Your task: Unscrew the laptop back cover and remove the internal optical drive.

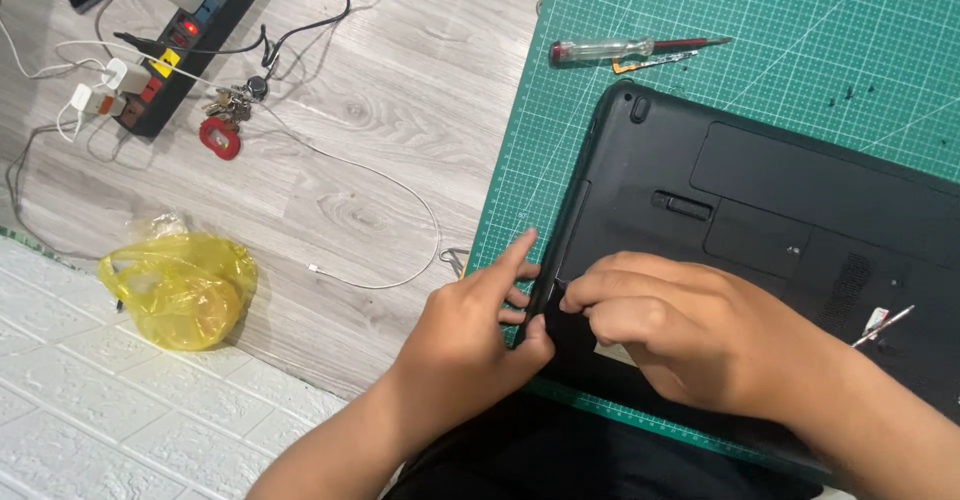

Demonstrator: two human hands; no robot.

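Observation:
A black laptop (780,190) lies upside down on a green cutting mat (790,20). My left hand (470,325) presses against the laptop's left side edge, index finger stretched along it and thumb on the corner. My right hand (680,325) rests on the underside near that same corner, fingers curled and pinching at the edge; whatever is under the fingertips is hidden. A small white label shows beneath my right hand.
A red-handled screwdriver (625,48) lies on the mat above the laptop, a thin metal tool (882,326) on the laptop at right. On the wooden floor: a power strip (190,35) with chargers, keys (228,110), a white cable (400,220), a yellow plastic bag (180,285).

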